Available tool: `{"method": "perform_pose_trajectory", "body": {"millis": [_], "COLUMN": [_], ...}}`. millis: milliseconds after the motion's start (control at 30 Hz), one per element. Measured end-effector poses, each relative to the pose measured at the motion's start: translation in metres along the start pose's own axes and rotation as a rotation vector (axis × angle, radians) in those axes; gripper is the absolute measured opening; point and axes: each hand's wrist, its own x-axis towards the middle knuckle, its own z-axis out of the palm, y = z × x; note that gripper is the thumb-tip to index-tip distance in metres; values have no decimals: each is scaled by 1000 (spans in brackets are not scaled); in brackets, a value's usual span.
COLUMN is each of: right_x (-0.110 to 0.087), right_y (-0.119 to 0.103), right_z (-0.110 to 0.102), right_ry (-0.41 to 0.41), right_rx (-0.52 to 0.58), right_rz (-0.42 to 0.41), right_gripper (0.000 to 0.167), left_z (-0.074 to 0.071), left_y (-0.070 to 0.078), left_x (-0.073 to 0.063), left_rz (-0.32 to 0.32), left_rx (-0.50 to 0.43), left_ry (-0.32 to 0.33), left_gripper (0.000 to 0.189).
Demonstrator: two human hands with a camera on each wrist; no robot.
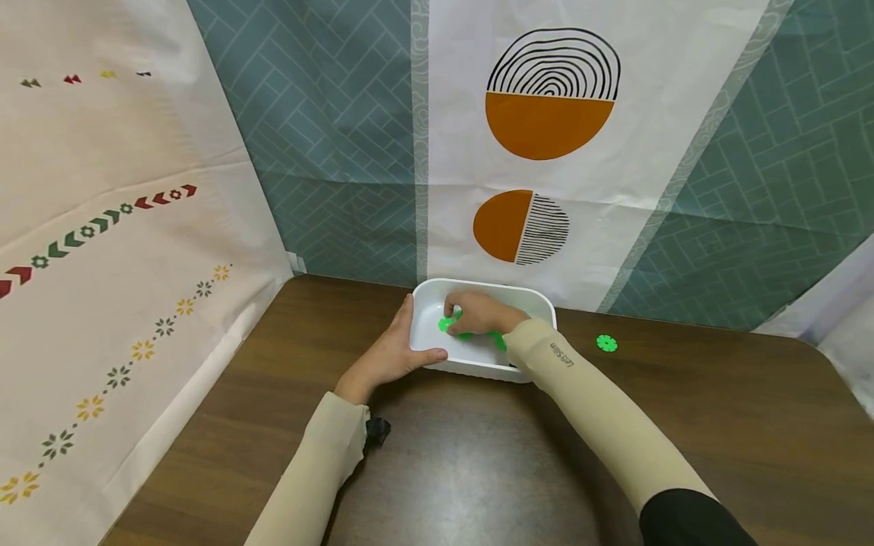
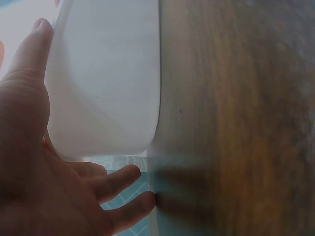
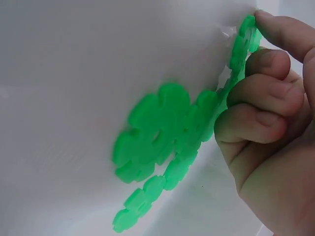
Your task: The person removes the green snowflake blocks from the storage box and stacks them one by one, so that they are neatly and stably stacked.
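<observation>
A white plastic bin [image 1: 481, 368] stands on the table against the back wall. My left hand [image 1: 391, 350] steadies its left corner, thumb along the near rim and fingers on the end wall; in the left wrist view the lower fingers stretch loosely past the corner. My right hand [image 1: 481, 312] reaches down into the bin and pinches a notched green plastic disc [image 3: 243, 44] near the left end. Its other fingers are curled. More green discs [image 3: 152, 135] lie beneath and beside that hand, partly hidden by it in the head view.
One loose green disc [image 1: 606, 343] lies on the brown wooden table [image 1: 437, 470] to the right of the bin. Patterned cloth [image 1: 328, 152] hangs behind and along the left side. A small black object [image 1: 378, 431] shows beside the left wrist.
</observation>
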Motion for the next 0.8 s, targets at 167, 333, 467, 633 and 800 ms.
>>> {"method": "perform_pose_trajectory", "body": {"millis": [167, 333, 467, 633, 800], "right_x": [-4, -10, -21, -44, -75], "right_y": [2, -1, -4, -8, -14], "right_z": [-1, -10, -25, -51, -73], "right_ry": [43, 140, 190, 280, 362], "right_rx": [112, 251, 458, 779, 916], "right_rz": [-2, -26, -22, -106, -226], "right_gripper": [20, 18, 18, 14, 13], "left_z": [1, 1, 1, 1, 0], "left_y": [4, 6, 7, 6, 4], "left_x": [0, 1, 2, 1, -2], "left_rz": [1, 2, 0, -9, -18], "left_rx": [1, -7, -12, -11, 6], "left_ry": [-6, -4, -8, -7, -1], "left_gripper": [127, 126, 126, 126, 126]}}
